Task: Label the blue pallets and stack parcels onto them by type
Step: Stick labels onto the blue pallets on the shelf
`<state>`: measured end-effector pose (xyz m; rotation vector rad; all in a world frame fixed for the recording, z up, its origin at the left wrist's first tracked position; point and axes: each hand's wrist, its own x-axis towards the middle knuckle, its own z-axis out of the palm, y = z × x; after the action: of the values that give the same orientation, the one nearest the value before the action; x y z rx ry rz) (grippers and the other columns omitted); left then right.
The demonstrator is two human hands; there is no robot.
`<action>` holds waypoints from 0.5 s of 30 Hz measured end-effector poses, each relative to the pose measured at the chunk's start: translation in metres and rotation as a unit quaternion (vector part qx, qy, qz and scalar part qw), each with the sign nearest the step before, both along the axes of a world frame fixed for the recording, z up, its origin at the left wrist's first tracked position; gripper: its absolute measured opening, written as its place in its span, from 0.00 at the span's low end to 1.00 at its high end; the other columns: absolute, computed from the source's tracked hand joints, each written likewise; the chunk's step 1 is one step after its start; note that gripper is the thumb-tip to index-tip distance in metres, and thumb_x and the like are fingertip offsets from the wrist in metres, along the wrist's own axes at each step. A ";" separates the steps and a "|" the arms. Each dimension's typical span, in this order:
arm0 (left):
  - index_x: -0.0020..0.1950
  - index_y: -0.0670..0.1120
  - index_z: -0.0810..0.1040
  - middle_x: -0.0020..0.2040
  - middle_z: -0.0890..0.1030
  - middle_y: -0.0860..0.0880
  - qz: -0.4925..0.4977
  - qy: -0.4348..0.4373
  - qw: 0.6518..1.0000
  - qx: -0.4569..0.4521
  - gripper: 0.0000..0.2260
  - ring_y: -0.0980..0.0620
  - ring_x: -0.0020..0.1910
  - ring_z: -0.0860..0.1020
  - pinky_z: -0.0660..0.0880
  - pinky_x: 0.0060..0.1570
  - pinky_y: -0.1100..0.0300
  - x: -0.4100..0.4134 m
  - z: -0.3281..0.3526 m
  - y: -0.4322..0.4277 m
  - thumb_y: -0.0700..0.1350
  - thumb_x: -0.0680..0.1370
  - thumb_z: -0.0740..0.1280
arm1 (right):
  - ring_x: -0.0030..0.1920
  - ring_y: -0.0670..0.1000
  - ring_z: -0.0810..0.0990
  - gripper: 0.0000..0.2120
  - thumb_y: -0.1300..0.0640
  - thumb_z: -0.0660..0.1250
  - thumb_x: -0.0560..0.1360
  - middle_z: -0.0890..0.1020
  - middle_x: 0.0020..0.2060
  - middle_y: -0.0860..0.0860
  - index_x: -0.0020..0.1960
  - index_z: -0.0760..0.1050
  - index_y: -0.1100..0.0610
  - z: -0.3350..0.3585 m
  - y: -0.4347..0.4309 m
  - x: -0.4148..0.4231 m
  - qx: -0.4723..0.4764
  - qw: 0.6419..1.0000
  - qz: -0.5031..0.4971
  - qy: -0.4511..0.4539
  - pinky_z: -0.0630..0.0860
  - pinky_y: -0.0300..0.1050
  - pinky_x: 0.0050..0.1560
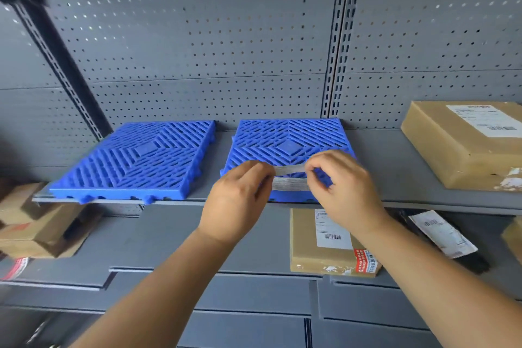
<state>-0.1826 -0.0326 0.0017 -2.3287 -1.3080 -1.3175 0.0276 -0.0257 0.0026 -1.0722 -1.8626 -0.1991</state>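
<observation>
Two blue slatted pallets lie side by side on a grey shelf (pixel 395 167): the left pallet (pixel 135 158) and the right pallet (pixel 285 138). In front of the right pallet's near edge, my left hand (pixel 234 200) and my right hand (pixel 341 189) pinch the two ends of a white label strip (pixel 289 176), which looks folded or peeling into two layers between my fingers. A brown cardboard parcel (pixel 463 144) with a white shipping label rests on the same shelf at the right.
On the shelf below lie a brown parcel (pixel 322 246) with a barcode label, a dark flat bag (pixel 443 234) with a white label, and stacked cardboard boxes (pixel 36 223) at the left. A grey pegboard wall (pixel 226 37) backs the shelves.
</observation>
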 end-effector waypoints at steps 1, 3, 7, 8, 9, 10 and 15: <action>0.48 0.42 0.84 0.44 0.84 0.49 0.003 -0.005 1.000 -0.005 0.03 0.48 0.38 0.81 0.79 0.35 0.54 -0.013 0.000 0.001 0.36 0.77 0.72 | 0.42 0.55 0.81 0.04 0.69 0.71 0.73 0.83 0.41 0.52 0.43 0.81 0.62 0.000 0.003 -0.012 0.003 1.000 0.001 -0.004 0.78 0.48 0.46; 0.47 0.42 0.83 0.43 0.84 0.49 0.005 -0.018 1.000 -0.017 0.03 0.47 0.38 0.82 0.80 0.35 0.53 -0.039 0.000 0.002 0.36 0.76 0.74 | 0.43 0.56 0.81 0.03 0.67 0.71 0.74 0.83 0.41 0.52 0.44 0.81 0.61 0.000 0.008 -0.039 0.012 1.000 -0.002 -0.010 0.77 0.48 0.48; 0.46 0.44 0.84 0.40 0.83 0.50 0.020 -0.021 0.999 -0.021 0.04 0.48 0.37 0.82 0.79 0.34 0.55 -0.096 0.004 0.008 0.38 0.74 0.76 | 0.41 0.57 0.80 0.04 0.67 0.69 0.75 0.81 0.38 0.53 0.42 0.80 0.61 0.001 0.020 -0.100 0.026 0.999 -0.015 -0.011 0.75 0.47 0.46; 0.46 0.44 0.84 0.39 0.83 0.50 0.022 -0.014 0.999 -0.022 0.03 0.47 0.36 0.81 0.79 0.33 0.54 -0.111 0.004 0.010 0.38 0.75 0.76 | 0.41 0.56 0.79 0.05 0.68 0.69 0.74 0.81 0.38 0.52 0.42 0.79 0.60 0.001 0.022 -0.116 0.029 0.999 -0.018 -0.009 0.75 0.47 0.46; 0.46 0.44 0.84 0.39 0.83 0.50 0.023 -0.006 0.999 -0.022 0.03 0.46 0.35 0.81 0.79 0.33 0.53 -0.128 0.004 0.014 0.39 0.75 0.75 | 0.41 0.56 0.79 0.05 0.69 0.70 0.74 0.81 0.37 0.52 0.42 0.79 0.60 0.001 0.024 -0.133 0.032 0.999 -0.018 -0.008 0.75 0.47 0.45; 0.47 0.45 0.84 0.40 0.83 0.50 0.022 0.000 1.000 -0.020 0.02 0.46 0.35 0.81 0.80 0.32 0.52 -0.144 0.004 0.017 0.39 0.76 0.74 | 0.40 0.56 0.79 0.05 0.69 0.70 0.73 0.81 0.37 0.52 0.41 0.79 0.60 0.001 0.026 -0.148 0.034 0.999 -0.016 -0.008 0.75 0.47 0.45; 0.46 0.44 0.85 0.42 0.85 0.50 0.020 0.009 1.000 -0.014 0.02 0.47 0.38 0.83 0.82 0.36 0.53 -0.219 0.000 0.031 0.39 0.76 0.72 | 0.41 0.55 0.78 0.05 0.68 0.70 0.73 0.81 0.37 0.51 0.43 0.80 0.60 -0.005 0.033 -0.217 0.025 0.999 -0.015 -0.018 0.74 0.45 0.45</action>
<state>-0.4015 -0.0012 0.0018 -2.3158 -1.3685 -1.2706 -0.1890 0.0075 -0.0019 -1.0687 -1.8656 -0.2819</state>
